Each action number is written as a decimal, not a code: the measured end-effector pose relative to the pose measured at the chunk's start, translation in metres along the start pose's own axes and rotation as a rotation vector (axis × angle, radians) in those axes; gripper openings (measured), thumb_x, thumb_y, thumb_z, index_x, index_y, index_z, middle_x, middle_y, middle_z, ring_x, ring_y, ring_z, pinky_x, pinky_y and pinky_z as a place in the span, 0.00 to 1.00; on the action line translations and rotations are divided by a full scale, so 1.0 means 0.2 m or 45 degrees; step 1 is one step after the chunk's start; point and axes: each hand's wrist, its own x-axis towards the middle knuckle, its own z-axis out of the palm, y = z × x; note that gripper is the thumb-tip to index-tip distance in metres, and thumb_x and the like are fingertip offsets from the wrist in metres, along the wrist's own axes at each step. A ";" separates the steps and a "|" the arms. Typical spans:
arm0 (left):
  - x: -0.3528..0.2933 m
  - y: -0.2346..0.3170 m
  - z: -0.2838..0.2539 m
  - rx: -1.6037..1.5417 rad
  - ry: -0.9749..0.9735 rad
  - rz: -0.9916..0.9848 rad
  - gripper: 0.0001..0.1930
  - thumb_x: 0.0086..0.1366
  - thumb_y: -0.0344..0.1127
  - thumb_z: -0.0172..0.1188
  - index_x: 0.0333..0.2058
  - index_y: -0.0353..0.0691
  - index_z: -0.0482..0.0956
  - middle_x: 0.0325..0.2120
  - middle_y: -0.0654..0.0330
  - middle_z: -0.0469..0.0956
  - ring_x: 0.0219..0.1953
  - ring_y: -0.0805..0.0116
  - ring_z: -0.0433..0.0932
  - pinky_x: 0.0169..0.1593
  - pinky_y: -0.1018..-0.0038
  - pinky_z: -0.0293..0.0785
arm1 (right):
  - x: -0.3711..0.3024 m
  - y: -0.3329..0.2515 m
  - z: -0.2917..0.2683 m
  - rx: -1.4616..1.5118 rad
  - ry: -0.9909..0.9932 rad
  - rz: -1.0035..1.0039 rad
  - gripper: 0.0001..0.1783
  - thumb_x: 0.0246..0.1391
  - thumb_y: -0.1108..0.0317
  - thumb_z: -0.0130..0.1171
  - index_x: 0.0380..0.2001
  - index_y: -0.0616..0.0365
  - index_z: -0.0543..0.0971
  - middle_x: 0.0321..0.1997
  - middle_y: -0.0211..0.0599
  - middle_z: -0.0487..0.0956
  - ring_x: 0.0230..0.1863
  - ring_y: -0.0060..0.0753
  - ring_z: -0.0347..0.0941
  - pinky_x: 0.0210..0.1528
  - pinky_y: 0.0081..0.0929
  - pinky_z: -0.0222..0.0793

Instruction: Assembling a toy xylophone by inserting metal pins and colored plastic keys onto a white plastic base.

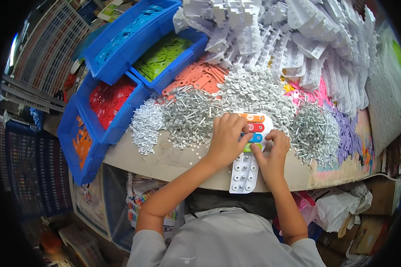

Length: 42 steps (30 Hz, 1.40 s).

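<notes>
A long white plastic board (243, 176) lies at the table's front edge. Across its far part run an orange strip (252, 118), a red strip (256, 127), a blue strip (255, 137) and a green strip (253, 147). Studs and round holes show on the bare near part. My left hand (227, 139) is curled over the board's left side, thumb and fingers close together by the blue and green strips; what they pinch is hidden. From the right, my right hand (274, 153) bends its fingers at the board, its thumb against the green strip.
Heaped behind the board are white round caps (251, 91), with silvery pins (189, 113) leftward and more pins (314, 129) rightward. Blue bins (103, 141) hold red, orange, green and blue strips. White moulded boards (298, 42) are piled at the back; purple pieces (347, 135) lie right.
</notes>
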 end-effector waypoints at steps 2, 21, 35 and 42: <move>0.05 0.00 -0.05 0.016 0.032 -0.020 0.10 0.57 0.38 0.71 0.33 0.43 0.78 0.32 0.63 0.76 0.39 0.61 0.73 0.48 0.62 0.64 | 0.00 0.02 0.00 -0.026 -0.013 0.012 0.26 0.45 0.64 0.75 0.42 0.58 0.71 0.43 0.39 0.71 0.48 0.44 0.65 0.55 0.41 0.56; 0.51 -0.43 -0.40 0.672 0.078 -0.011 0.10 0.65 0.35 0.60 0.31 0.34 0.82 0.28 0.49 0.81 0.31 0.51 0.82 0.33 0.60 0.77 | 0.67 0.40 -0.28 -0.587 0.211 -0.347 0.08 0.55 0.76 0.61 0.37 0.55 0.84 0.38 0.40 0.81 0.44 0.45 0.74 0.49 0.41 0.62; -0.04 0.05 -0.33 -1.166 -0.388 -0.532 0.13 0.74 0.33 0.56 0.53 0.35 0.78 0.29 0.67 0.80 0.27 0.84 0.71 0.30 0.84 0.66 | 0.92 0.50 -0.22 -0.737 -0.238 -0.563 0.05 0.51 0.71 0.63 0.33 0.54 0.80 0.35 0.37 0.80 0.43 0.47 0.75 0.45 0.45 0.69; -0.17 0.04 -0.25 -1.307 -0.414 -0.636 0.07 0.72 0.32 0.60 0.43 0.35 0.79 0.33 0.61 0.84 0.27 0.83 0.73 0.32 0.82 0.69 | 0.91 0.50 -0.22 -0.630 -0.350 -0.575 0.11 0.53 0.74 0.62 0.41 0.54 0.79 0.40 0.37 0.79 0.44 0.50 0.76 0.45 0.44 0.72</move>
